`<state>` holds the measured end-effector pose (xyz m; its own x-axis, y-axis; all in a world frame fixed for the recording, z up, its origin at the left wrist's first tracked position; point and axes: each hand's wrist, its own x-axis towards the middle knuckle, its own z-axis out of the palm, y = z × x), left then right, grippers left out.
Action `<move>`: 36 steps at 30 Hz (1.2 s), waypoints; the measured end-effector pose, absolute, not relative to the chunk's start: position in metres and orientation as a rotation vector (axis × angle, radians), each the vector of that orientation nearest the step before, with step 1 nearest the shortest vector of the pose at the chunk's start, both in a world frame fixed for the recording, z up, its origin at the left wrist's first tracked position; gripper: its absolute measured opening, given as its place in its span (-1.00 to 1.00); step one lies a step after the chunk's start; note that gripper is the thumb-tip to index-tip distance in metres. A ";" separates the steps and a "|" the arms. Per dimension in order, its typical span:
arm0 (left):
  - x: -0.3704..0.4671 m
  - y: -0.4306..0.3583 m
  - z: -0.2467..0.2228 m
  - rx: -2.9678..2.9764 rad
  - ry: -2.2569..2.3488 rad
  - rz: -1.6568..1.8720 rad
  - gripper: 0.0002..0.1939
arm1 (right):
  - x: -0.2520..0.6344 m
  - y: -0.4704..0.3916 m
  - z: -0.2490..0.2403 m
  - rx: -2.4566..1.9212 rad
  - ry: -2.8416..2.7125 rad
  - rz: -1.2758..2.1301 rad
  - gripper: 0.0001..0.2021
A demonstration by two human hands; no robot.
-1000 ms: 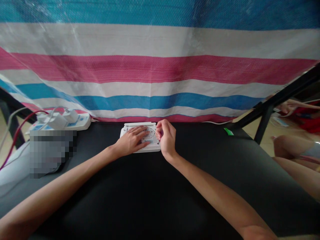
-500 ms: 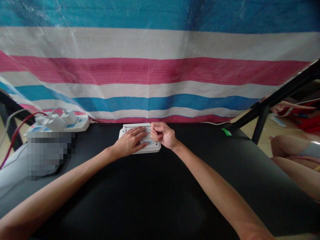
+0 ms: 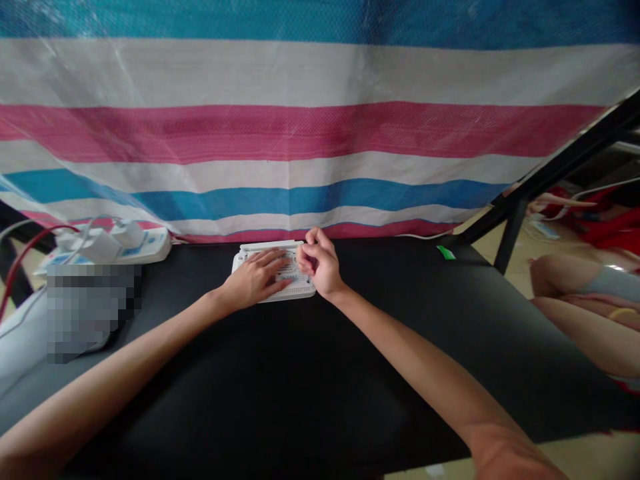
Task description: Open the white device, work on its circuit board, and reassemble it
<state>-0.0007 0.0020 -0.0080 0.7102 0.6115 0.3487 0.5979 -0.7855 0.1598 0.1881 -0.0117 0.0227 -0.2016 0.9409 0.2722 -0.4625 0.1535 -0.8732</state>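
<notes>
A white router [image 3: 303, 288] with a vented face and a bar along its far edge, apparently a folded antenna, lies flat near the back of the black table. My left hand [image 3: 255, 275] rests on its left and middle part, fingers stretched out flat over the vents. At the router's right end is my right hand [image 3: 323, 265], its fingers curled in and the thumb side toward the router. Whatever it may hold is hidden by the fingers.
A white power strip [image 3: 155, 245] with plugged-in chargers stands at the back left, beside a blurred-out dark object [image 3: 93, 313]. A small green packet [image 3: 446, 253] lies at the back right. Striped sheeting [image 3: 290, 133] hangs behind the table. Another person's legs [image 3: 585, 320] are at right.
My right hand has turned slightly, with its index finger raised a little. My left hand stays on the router. The whole view has shifted a little.
</notes>
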 end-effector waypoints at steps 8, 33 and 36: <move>-0.001 0.002 -0.007 2.888 0.995 0.607 -0.49 | 0.187 -0.010 0.023 -0.562 -1.069 1.418 -0.64; -0.001 0.001 -0.004 2.868 1.020 0.558 -0.50 | 0.187 -0.010 0.014 -0.558 -1.288 1.166 -0.49; -0.001 0.001 -0.005 2.860 1.018 0.568 -0.50 | 0.186 -0.011 0.015 -0.536 -1.258 1.257 -0.48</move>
